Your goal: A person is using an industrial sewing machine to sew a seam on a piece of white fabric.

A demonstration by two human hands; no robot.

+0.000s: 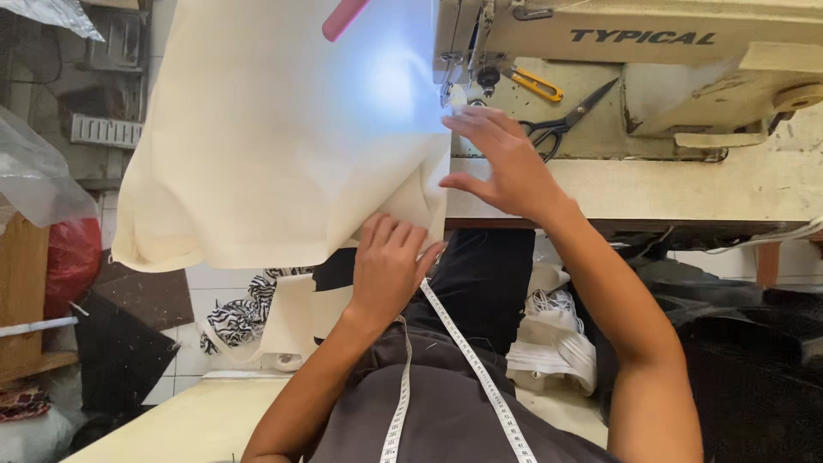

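Here, a large piece of cream fabric (pixel 274 137) lies spread over the left end of the sewing machine bench (pixel 686 184), its left part hanging off the edge in a soft, rounded fold. The cloth is plain and unprinted, smooth across most of its face, and brightly lit near the needle area by the machine's lamp. At its lower right corner the layers overlap, showing a folded edge.

The left hand (pixel 387 266) rests palm down on that lower corner, fingers together and laid flat over the fold, pressing it rather than gripping. The right hand (pixel 506 167) lies at the fabric's right edge just beside the needle, fingers spread apart and flat, thumb pointing towards the cloth.

Behind the right hand, black scissors (pixel 566 124) and small yellow-handled snips (pixel 536 83) lie on the beige sewing machine (pixel 686 51). A white measuring tape (pixel 467 360) hangs around the person's neck and down over a dark apron. A pink object (pixel 343 17) sticks out at the top of the cloth.
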